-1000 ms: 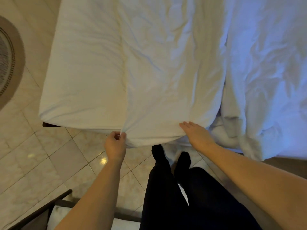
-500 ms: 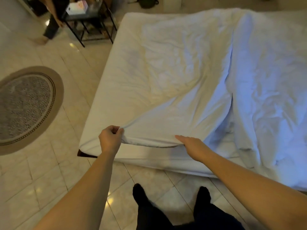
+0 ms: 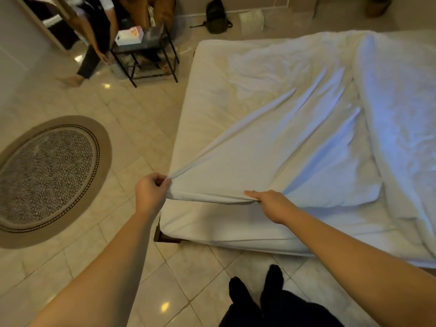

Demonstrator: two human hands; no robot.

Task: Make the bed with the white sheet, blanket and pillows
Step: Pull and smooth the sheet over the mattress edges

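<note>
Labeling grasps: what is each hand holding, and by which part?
The wrinkled white fabric sheet: left hand pinches its near corner, right hand grips its near edge.

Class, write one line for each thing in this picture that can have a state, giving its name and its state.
white sheet: wrinkled, near corner lifted off the mattress and pulled taut.
mattress: near corner uncovered.
blanket: bunched along the bed's right side, not spread.
left hand: grips the sheet's corner.
right hand: holds the sheet's near edge.
round rug: flat on the floor.
</note>
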